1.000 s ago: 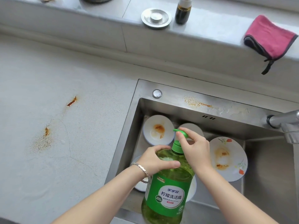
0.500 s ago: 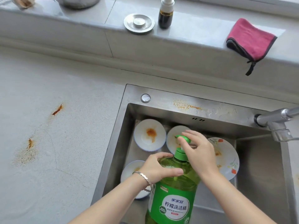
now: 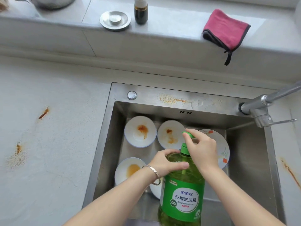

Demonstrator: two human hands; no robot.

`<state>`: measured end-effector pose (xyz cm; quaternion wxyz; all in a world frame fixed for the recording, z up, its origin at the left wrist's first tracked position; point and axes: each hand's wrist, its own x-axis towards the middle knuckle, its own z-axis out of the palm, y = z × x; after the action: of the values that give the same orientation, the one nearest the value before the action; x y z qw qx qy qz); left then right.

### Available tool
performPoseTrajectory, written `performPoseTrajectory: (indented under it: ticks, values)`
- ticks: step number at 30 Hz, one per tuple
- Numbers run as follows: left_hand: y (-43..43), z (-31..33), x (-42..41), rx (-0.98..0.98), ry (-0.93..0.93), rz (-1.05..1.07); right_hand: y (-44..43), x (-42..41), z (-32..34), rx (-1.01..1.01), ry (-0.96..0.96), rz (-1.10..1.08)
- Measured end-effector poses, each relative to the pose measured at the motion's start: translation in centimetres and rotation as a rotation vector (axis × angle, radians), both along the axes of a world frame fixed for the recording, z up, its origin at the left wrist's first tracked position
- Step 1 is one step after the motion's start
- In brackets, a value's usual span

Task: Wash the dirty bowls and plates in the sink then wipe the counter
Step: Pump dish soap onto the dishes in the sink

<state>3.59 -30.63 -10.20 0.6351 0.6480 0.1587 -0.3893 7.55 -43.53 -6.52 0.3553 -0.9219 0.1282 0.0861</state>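
Observation:
A big green dish-soap bottle (image 3: 183, 198) is held over the steel sink (image 3: 105, 128). My left hand (image 3: 164, 163) grips its shoulder from the left. My right hand (image 3: 201, 150) pinches the green pump head (image 3: 187, 134) at the top. In the basin lie two stained white bowls (image 3: 140, 131) (image 3: 170, 134) at the back, a third bowl (image 3: 128, 170) at the front left with orange residue, and a flowered plate (image 3: 223, 149) partly hidden behind my right hand. Another white dish (image 3: 156, 190) shows under my left wrist.
Orange sauce stains mark the counter at the left (image 3: 43, 113) (image 3: 17, 154), the sink's back rim (image 3: 171, 99) and the right counter (image 3: 289, 170). A pink cloth (image 3: 226, 30), a dark bottle (image 3: 141, 12) and a metal sink stopper (image 3: 115, 20) sit on the ledge. The faucet (image 3: 263, 108) stands at right.
The view has tilted, so the sink sits lower in frame. The pump head stands higher off the bottle's neck under my right hand. Both hands keep their hold on the bottle.

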Motion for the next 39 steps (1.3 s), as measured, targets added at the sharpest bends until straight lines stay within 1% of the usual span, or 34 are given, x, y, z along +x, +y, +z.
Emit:
performPoseTrajectory:
  ticks: [7, 10, 13, 15, 18, 20, 22, 23, 24, 25, 26, 28, 30, 31, 33, 34, 39]
  values:
    - [-0.1, -0.8, 0.2, 0.012, 0.016, -0.007, 0.0, -0.3, -0.9, -0.023, 0.022, 0.016]
    - [0.0, -0.7, 0.2, 0.018, 0.016, -0.013, -0.3, 0.4, -0.7, 0.002, 0.096, 0.028]
    - [0.0, -0.2, 0.0, 0.014, -0.015, 0.004, -1.0, 0.8, 0.3, 0.058, 0.103, 0.039]
    - [0.0, 0.2, -0.2, 0.008, -0.068, 0.003, -1.4, 0.4, 1.5, 0.126, 0.056, 0.031]
    - [0.4, 1.1, -0.1, -0.005, -0.176, -0.023, -1.8, -0.8, 3.3, 0.257, -0.093, 0.051]
    - [0.8, 1.7, -0.2, 0.069, -0.270, -0.076, -2.1, -1.7, 3.7, 0.330, -0.165, 0.067]
    - [1.4, 1.7, -0.5, 0.126, -0.317, -0.140, -2.1, -2.5, 3.7, 0.333, -0.235, 0.107]
    - [1.7, 1.7, -0.6, 0.113, -0.321, -0.147, -2.0, -3.0, 3.7, 0.321, -0.285, 0.130]
    - [2.0, 1.7, -0.7, 0.090, -0.303, -0.101, -1.9, -3.4, 3.5, 0.306, -0.342, 0.159]
    - [2.4, 1.6, -0.7, 0.083, -0.260, 0.004, -1.7, -3.8, 3.3, 0.276, -0.404, 0.175]
    - [2.8, 1.5, -0.5, 0.119, -0.209, 0.149, -1.6, -4.1, 3.2, 0.234, -0.464, 0.185]
    - [4.5, 0.5, 0.1, 0.305, -0.091, 0.399, -1.6, -4.4, 3.0, 0.176, -0.543, 0.182]
    - [7.1, -1.9, 0.7, 0.523, 0.077, 0.467, -1.9, -4.1, 2.9, 0.186, -0.583, 0.161]
    - [8.2, -2.9, 1.0, 0.584, 0.177, 0.458, -2.1, -3.8, 2.9, 0.198, -0.593, 0.155]
    - [9.4, -4.3, 1.6, 0.592, 0.332, 0.426, -2.4, -3.2, 2.8, 0.200, -0.603, 0.157]
    - [9.5, -4.8, 2.0, 0.571, 0.364, 0.436, -2.5, -2.8, 2.7, 0.191, -0.605, 0.161]
    - [9.1, -6.4, 3.3, 0.428, 0.368, 0.576, -3.7, -2.3, 1.8, 0.166, -0.598, 0.168]
